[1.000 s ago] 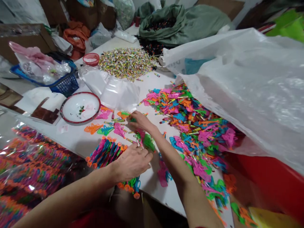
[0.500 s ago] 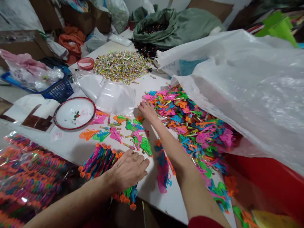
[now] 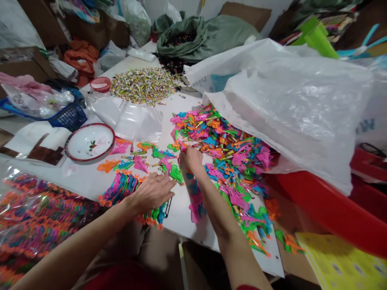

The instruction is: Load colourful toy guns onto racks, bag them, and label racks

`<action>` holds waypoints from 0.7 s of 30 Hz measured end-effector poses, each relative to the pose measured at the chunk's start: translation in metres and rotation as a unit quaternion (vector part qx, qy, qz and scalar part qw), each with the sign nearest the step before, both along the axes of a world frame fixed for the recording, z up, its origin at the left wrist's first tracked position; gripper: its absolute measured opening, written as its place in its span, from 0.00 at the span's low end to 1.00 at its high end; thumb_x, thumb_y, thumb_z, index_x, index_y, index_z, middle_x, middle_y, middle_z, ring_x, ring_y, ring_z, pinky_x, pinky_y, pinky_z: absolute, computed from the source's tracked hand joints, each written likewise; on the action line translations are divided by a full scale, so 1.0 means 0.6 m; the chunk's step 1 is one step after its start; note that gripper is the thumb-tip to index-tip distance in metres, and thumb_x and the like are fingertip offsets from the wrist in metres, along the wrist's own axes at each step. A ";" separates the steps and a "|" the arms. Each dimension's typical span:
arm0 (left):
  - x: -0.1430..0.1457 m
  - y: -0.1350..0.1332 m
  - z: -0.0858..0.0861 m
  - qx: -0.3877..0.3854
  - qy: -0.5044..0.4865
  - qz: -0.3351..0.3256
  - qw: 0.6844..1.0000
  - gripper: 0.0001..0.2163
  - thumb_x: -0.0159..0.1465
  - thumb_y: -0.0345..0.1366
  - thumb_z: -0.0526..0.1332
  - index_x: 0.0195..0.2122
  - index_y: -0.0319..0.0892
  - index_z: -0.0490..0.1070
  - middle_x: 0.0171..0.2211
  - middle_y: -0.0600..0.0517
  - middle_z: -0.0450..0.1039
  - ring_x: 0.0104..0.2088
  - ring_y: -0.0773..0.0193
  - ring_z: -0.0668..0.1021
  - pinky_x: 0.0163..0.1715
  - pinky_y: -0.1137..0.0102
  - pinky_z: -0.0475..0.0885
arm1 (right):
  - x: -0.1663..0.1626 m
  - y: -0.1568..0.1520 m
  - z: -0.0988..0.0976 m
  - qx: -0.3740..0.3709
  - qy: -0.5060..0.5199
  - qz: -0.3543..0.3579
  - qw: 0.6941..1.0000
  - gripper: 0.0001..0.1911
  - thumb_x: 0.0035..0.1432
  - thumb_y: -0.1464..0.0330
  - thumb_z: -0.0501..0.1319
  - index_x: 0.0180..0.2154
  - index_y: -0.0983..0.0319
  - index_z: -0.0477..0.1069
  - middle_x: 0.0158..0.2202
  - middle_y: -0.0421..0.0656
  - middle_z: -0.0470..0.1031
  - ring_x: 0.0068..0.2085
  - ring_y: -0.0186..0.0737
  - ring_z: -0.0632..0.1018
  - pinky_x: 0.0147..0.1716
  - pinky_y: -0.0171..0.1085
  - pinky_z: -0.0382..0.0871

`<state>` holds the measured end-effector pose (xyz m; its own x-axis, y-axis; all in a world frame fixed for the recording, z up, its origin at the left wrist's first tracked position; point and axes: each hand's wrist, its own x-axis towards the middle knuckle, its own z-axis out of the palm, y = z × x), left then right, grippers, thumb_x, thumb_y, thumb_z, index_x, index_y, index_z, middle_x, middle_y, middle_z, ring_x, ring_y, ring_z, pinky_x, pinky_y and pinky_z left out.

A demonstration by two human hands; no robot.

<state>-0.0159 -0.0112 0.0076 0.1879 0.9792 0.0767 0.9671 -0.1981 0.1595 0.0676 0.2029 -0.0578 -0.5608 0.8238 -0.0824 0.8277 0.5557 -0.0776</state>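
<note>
My left hand point(image 3: 155, 190) lies palm down, fingers stretched, over a row of thin coloured plastic sticks with orange round ends point(image 3: 122, 186). Just above the table, my right hand point(image 3: 193, 158) is closed, with a small pink plastic toy point(image 3: 182, 146) at its fingertips. Between and beyond the hands, pink, green, blue and orange toys point(image 3: 140, 164) are spread out with small printed tubes point(image 3: 138, 153) among them. A large heap of similar toys point(image 3: 216, 133) is to the right of my right hand. Beneath that forearm lies another pink toy point(image 3: 196, 207).
A white plastic sack point(image 3: 287, 96) lies over the heap. Farther back are a pile of small printed tubes point(image 3: 142, 84) and a green sack point(image 3: 208, 36). At left stand a red-rimmed white dish point(image 3: 90, 153) and a blue basket point(image 3: 71, 117), with bagged sticks point(image 3: 45, 217) nearer.
My right hand has drawn back slightly from the heap's near edge, and a pink toy now shows at its fingertips. My left hand stays over the sticks. The whole view has shifted.
</note>
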 end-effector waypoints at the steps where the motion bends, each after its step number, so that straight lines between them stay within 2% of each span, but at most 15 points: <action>1: -0.001 0.003 0.001 -0.009 0.004 0.010 1.000 0.12 0.68 0.39 0.56 0.49 0.41 0.68 0.40 0.47 0.76 0.42 0.58 0.78 0.42 0.64 0.68 | -0.002 0.000 0.001 -0.006 0.000 -0.014 1.000 0.17 0.64 0.64 0.55 0.49 0.69 0.67 0.43 0.58 0.77 0.45 0.48 0.79 0.40 0.37 0.66; 7: -0.008 0.013 0.003 -0.035 0.012 0.063 0.997 0.13 0.69 0.40 0.53 0.51 0.41 0.68 0.46 0.47 0.76 0.47 0.57 0.77 0.49 0.60 0.68 | 0.011 0.010 0.010 -0.064 0.073 -0.030 0.995 0.17 0.62 0.65 0.56 0.49 0.68 0.67 0.44 0.57 0.77 0.47 0.50 0.78 0.42 0.40 0.68; 9: -0.009 0.013 0.005 -0.042 0.012 0.062 0.997 0.13 0.69 0.39 0.53 0.51 0.41 0.68 0.47 0.47 0.76 0.48 0.56 0.77 0.50 0.60 0.68 | 0.023 0.002 0.024 -0.108 0.153 -0.033 0.982 0.16 0.61 0.65 0.56 0.48 0.67 0.68 0.42 0.54 0.77 0.45 0.47 0.78 0.41 0.39 0.68; 11: -0.009 0.012 0.008 -0.061 0.015 0.058 0.996 0.13 0.68 0.38 0.53 0.51 0.41 0.69 0.47 0.46 0.76 0.48 0.56 0.77 0.49 0.61 0.68 | 0.045 -0.025 0.038 -0.152 0.267 -0.025 0.952 0.16 0.59 0.66 0.57 0.47 0.66 0.68 0.40 0.49 0.77 0.40 0.42 0.78 0.40 0.37 0.69; 13: -0.011 0.011 0.010 -0.068 0.015 0.056 0.996 0.14 0.68 0.37 0.54 0.52 0.40 0.68 0.47 0.44 0.76 0.48 0.54 0.77 0.47 0.61 0.69 | 0.077 -0.072 0.043 -0.181 0.374 -0.010 0.910 0.18 0.55 0.66 0.57 0.48 0.65 0.67 0.39 0.46 0.76 0.37 0.39 0.77 0.37 0.35 0.69; 15: -0.014 0.012 0.009 -0.052 0.010 0.056 0.997 0.16 0.68 0.37 0.53 0.55 0.39 0.66 0.48 0.43 0.75 0.49 0.54 0.76 0.47 0.61 0.69 | 0.112 -0.137 0.033 -0.217 0.434 -0.006 0.874 0.17 0.54 0.65 0.57 0.46 0.63 0.67 0.35 0.43 0.75 0.33 0.36 0.75 0.33 0.34 0.69; 19: -0.018 0.012 0.002 -0.025 0.006 0.046 0.999 0.18 0.69 0.41 0.50 0.57 0.42 0.66 0.47 0.45 0.76 0.48 0.54 0.77 0.46 0.61 0.68 | 0.164 -0.275 -0.017 -0.320 0.444 -0.082 0.833 0.07 0.51 0.66 0.56 0.34 0.61 0.67 0.24 0.36 0.66 0.25 0.33 0.68 0.26 0.32 0.63; 21: -0.019 0.011 0.002 -0.022 0.013 0.042 0.999 0.18 0.69 0.41 0.50 0.56 0.43 0.67 0.45 0.45 0.76 0.46 0.54 0.77 0.44 0.62 0.68 | 0.171 -0.324 -0.040 -0.345 0.462 -0.123 0.808 0.07 0.51 0.66 0.56 0.33 0.61 0.66 0.23 0.35 0.65 0.24 0.32 0.67 0.25 0.31 0.63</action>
<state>-0.0273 -0.0045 0.0085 0.1057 0.9940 0.0285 0.9840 -0.1087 0.1409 0.1701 0.0085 -0.0817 -0.4708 0.8572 -0.2089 0.3179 -0.0561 -0.9465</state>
